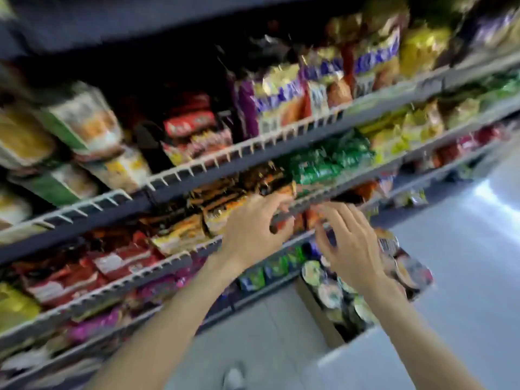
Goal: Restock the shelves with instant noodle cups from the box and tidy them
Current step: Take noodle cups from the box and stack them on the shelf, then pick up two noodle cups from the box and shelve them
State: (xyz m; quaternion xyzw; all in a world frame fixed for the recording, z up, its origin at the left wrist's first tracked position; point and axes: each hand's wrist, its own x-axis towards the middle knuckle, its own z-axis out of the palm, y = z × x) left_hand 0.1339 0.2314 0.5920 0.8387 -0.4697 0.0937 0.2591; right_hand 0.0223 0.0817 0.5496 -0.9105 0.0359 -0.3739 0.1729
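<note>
The view is tilted and blurred. A cardboard box (318, 313) stands on the floor at lower right, filled with several instant noodle cups (312, 273) seen lid-up. My left hand (254, 229) reaches to the shelf rail (309, 204) in the middle, fingers curled at packets there; whether it grips anything is unclear. My right hand (349, 243) hovers above the box just below that rail, fingers spread and empty.
Grey shelves with white wire fronts (197, 164) run diagonally, packed with noodle packets: orange-black ones (225, 198), green ones (329, 161), red ones (84, 271), purple ones (275, 94). Pale floor (464, 277) lies to the right. A shoe (233, 378) shows at the bottom.
</note>
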